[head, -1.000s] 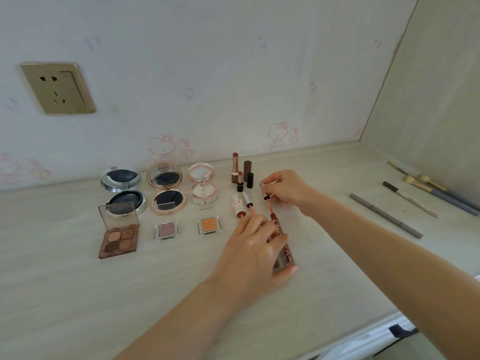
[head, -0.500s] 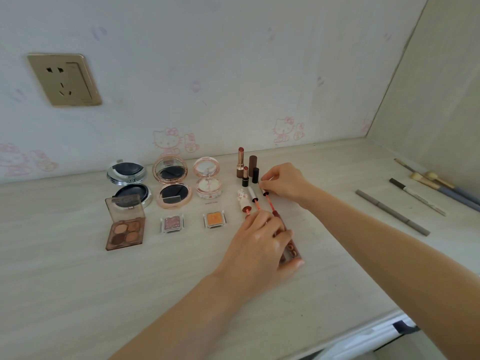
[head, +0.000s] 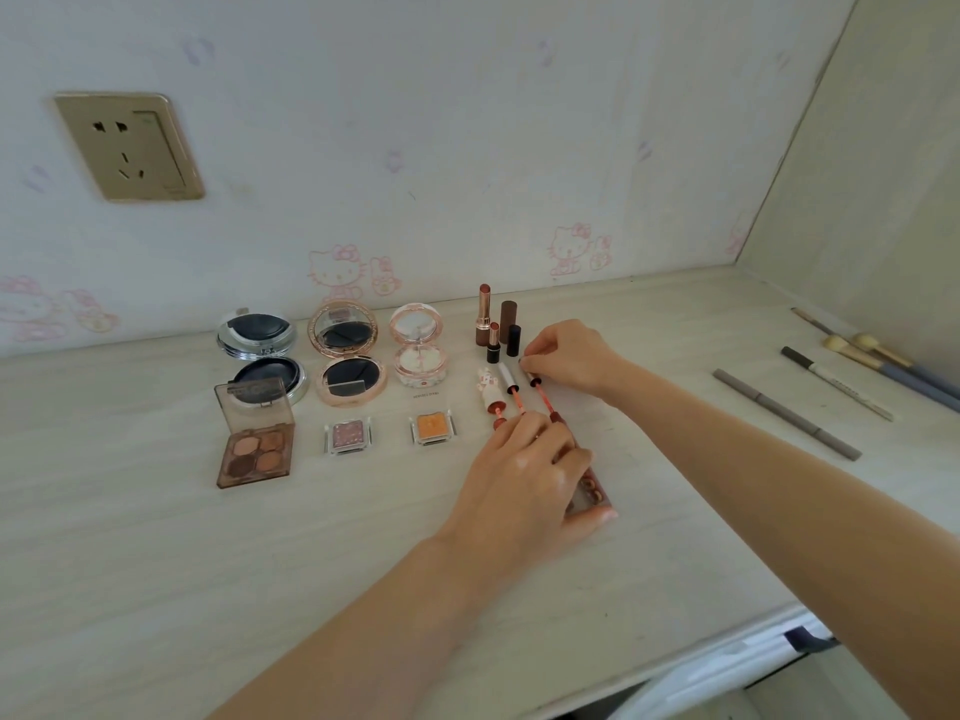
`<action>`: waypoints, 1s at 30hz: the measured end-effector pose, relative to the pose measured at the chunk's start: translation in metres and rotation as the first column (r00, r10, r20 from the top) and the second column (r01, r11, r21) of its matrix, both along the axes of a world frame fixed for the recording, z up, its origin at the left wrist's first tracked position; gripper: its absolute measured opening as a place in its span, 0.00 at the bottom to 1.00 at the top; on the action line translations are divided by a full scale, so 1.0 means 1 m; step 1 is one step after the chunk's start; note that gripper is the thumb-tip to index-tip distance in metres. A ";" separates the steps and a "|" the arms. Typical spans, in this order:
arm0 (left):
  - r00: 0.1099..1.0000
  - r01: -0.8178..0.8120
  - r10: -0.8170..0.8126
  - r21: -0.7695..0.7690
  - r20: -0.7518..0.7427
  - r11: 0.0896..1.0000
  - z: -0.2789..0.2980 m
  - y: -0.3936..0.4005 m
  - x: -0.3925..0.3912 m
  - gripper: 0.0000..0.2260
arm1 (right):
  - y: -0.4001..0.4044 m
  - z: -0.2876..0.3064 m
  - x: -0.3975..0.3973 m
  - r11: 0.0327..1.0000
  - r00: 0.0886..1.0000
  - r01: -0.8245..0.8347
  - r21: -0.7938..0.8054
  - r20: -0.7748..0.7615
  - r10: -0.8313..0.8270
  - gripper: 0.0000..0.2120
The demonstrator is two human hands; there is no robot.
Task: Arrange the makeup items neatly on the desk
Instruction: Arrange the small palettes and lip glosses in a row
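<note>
Both hands are down on the pale wood-grain counter (head: pixel 156 563), working the lip products in the middle of the row. The right hand (head: pixel 566 358) pinches the cap end of a lip-gloss wand (head: pixel 543 394), which lies flat with its thin red stem pointing toward the near edge. The left hand (head: pixel 524 483) curls over a clear gloss tube (head: pixel 595 493) with its fingers wrapped round it and the thumb pressed against its near end; the wand's tip meets that hand's knuckles, and I cannot tell whether it has entered the tube.

Just left of that wand lie two more open wands, a plain white-capped one (head: pixel 508 379) and one with a little bunny-figure cap (head: pixel 485 389). Behind them stand two uncapped lipsticks, a taller one (head: pixel 484 314) and a short black one (head: pixel 493 343), with their caps upright beside them.

Further left, three open compacts line the back: a silver one (head: pixel 260 356), a rose-gold one (head: pixel 345 356) and a pale pink one (head: pixel 418 350). In front sit a four-pan eyeshadow palette (head: pixel 257 444), a pink single shadow (head: pixel 348 434) and an orange single shadow (head: pixel 432 427).

Well off to the right lie a grey pencil (head: pixel 784 414), a white liner pen (head: pixel 836 383) and two brushes (head: pixel 883 366).
</note>
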State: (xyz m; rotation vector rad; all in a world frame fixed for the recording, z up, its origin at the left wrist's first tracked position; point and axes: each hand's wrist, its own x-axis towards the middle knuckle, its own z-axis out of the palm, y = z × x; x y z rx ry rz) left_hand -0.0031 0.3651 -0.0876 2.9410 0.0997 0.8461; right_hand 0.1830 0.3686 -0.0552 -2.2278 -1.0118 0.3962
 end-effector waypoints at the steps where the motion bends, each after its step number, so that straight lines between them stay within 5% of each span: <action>1: 1.000 -0.002 0.002 -0.005 0.003 1.000 0.000 0.000 0.000 0.22 | -0.001 0.001 0.000 1.000 1.000 -0.004 0.000 -0.007 0.004 0.09; 10: 1.000 0.000 -0.001 -0.025 -0.016 1.000 0.001 -0.001 -0.003 0.24 | -0.022 0.007 0.002 0.999 1.000 -0.020 0.030 -0.008 0.021 0.09; 22: 1.000 0.012 -0.013 -0.099 -0.007 0.995 0.012 -0.006 -0.006 0.13 | -0.115 0.006 -0.011 0.996 0.943 -0.063 -0.063 0.324 0.080 0.11; 30: 0.995 0.070 -0.076 -0.078 -0.072 0.994 0.023 -0.022 0.027 0.13 | -0.189 0.002 0.002 0.994 0.914 0.004 -0.108 0.403 0.040 0.11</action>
